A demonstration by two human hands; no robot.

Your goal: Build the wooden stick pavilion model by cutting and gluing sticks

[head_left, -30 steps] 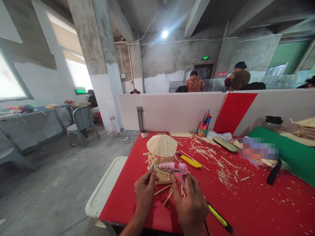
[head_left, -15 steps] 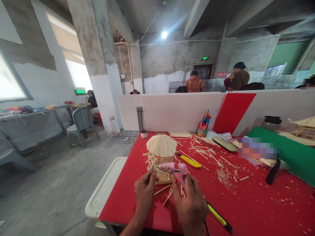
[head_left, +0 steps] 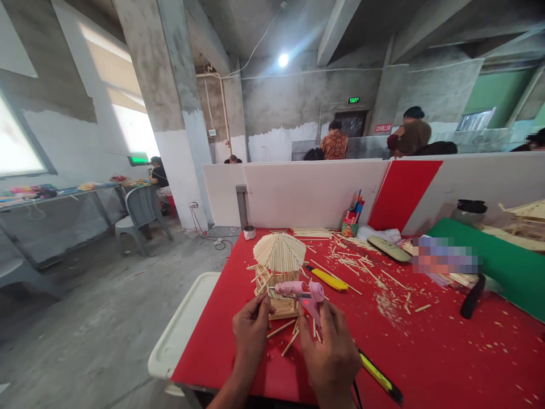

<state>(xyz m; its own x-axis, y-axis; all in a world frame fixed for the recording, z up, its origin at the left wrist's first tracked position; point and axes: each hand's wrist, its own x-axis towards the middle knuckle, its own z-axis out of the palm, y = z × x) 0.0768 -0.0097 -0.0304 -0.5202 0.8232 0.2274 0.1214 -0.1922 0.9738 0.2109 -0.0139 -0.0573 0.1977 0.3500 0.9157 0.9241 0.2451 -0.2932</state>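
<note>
My right hand [head_left: 330,349] is wrapped round the handle of a pink glue gun [head_left: 293,290], whose nozzle points left. A small red light glows on the gun's body. Close to the nozzle tip, my left hand [head_left: 252,324] is closed in a pinch; what lies between its fingertips is too small and too hidden to name. Just behind both hands stands a small wooden-stick pavilion [head_left: 280,254] with a round, sloping roof. The gun covers part of its lower front. Loose sticks [head_left: 290,342] lie in front of its base.
On the red table [head_left: 426,363] are a yellow utility knife [head_left: 328,279], another knife [head_left: 380,376] by my right wrist, scattered sticks and shavings, a pen holder [head_left: 349,225] and a green board [head_left: 489,267]. A white stool [head_left: 183,324] stands left. People are beyond the white partition [head_left: 315,193].
Both hands and the glue gun hold almost the same position. Beyond the partition, the person in the patterned shirt has shifted slightly.
</note>
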